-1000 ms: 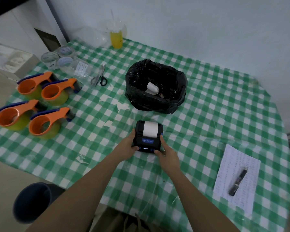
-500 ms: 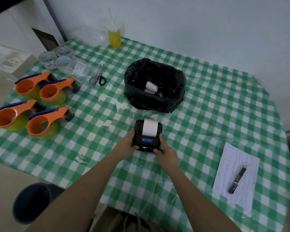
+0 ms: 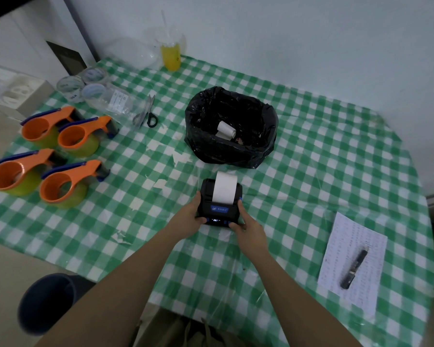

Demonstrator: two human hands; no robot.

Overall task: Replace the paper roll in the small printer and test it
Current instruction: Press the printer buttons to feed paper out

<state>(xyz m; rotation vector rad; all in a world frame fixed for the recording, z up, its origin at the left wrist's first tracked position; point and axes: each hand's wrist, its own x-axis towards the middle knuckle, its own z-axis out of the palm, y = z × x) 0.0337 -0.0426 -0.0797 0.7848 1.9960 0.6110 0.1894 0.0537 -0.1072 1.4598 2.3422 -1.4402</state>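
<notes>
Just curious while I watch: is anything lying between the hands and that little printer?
No. Both hands are already on the printer: the left hand grips its left side, the right hand its right. Nothing lies between them, and the paper strip feeding out the top is unobstructed.

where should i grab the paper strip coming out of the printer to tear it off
Pinch the paper strip at its free far end, coming from above. It lies back over the printer, and both hands already brace the printer's sides.
</notes>
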